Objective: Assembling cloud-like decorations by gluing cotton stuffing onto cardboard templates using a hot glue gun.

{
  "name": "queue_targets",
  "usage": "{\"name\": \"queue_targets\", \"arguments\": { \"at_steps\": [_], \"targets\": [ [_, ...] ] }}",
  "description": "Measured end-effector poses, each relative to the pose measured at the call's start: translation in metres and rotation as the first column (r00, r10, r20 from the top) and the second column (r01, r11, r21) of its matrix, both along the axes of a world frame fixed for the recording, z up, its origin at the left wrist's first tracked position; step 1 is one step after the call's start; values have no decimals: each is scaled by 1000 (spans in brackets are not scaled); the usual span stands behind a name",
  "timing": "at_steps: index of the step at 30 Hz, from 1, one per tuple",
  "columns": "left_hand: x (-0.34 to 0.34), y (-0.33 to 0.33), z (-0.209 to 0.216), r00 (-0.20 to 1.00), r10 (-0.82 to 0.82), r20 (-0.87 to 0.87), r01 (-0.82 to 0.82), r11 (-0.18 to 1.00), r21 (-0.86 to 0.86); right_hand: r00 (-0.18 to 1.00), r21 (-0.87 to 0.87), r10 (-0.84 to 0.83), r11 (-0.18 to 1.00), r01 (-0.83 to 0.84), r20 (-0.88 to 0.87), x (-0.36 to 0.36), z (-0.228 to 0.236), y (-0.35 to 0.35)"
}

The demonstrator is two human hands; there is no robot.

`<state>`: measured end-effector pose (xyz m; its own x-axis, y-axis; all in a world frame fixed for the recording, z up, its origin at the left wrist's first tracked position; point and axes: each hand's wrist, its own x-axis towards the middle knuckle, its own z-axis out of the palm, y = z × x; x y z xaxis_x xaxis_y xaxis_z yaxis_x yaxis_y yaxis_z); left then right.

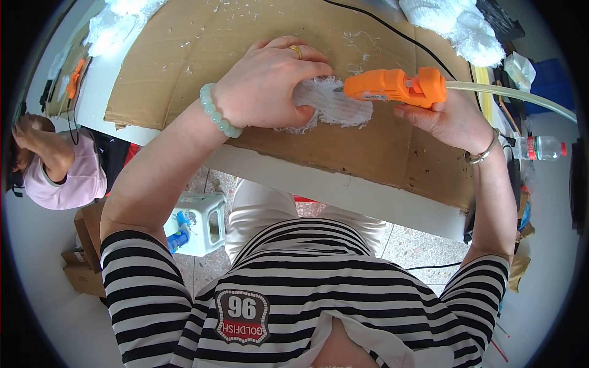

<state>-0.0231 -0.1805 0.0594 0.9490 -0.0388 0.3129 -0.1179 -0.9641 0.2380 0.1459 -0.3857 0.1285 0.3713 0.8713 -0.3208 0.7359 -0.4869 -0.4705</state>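
Note:
My left hand [264, 83] is curled over a small piece of frayed white mesh fabric [350, 111], pinning it on the brown cardboard [319, 150]. An orange hot glue gun [386, 84] is gripped in my right hand [451, 122]. Its nozzle points left, at the upper part of the fabric near my left fingers; whether it touches is too small to tell. From the gun's back end a long, pale glue stick [521, 95] runs out to the right. Part of the fabric lies hidden under my left hand.
Fluffy white mesh piles [457, 30] sit at the far right and far left. A black cord [405, 34] crosses the cardboard's far side. At right lies a plastic bottle [540, 148]. Another person [64, 162] sits at left, near a second orange glue gun [75, 78]. A pale stool [205, 224] stands below.

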Motion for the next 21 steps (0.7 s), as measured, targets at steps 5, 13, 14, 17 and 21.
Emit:
{"name": "queue_targets", "arguments": {
  "at_steps": [5,13,14,17,21],
  "targets": [
    [1,1,1,1000,-6,-1,6,1000,10,996,120,63,991,-55,-60,6,-9,-4],
    [-1,3,2,999,-9,-41,9,1000,-12,1000,58,7,998,-8,9,10,-2,-13],
    [-1,3,2,999,-8,-41,7,1000,-12,1000,58,9,998,-9,9,12,-2,-15],
    [0,3,2,999,-14,-38,14,1000,-12,998,70,6,998,-1,-67,14,-2,-17],
    [2,2,1,1000,-13,-28,13,1000,4,999,96,49,994,-47,-21,9,-3,-10]
  ]
}}
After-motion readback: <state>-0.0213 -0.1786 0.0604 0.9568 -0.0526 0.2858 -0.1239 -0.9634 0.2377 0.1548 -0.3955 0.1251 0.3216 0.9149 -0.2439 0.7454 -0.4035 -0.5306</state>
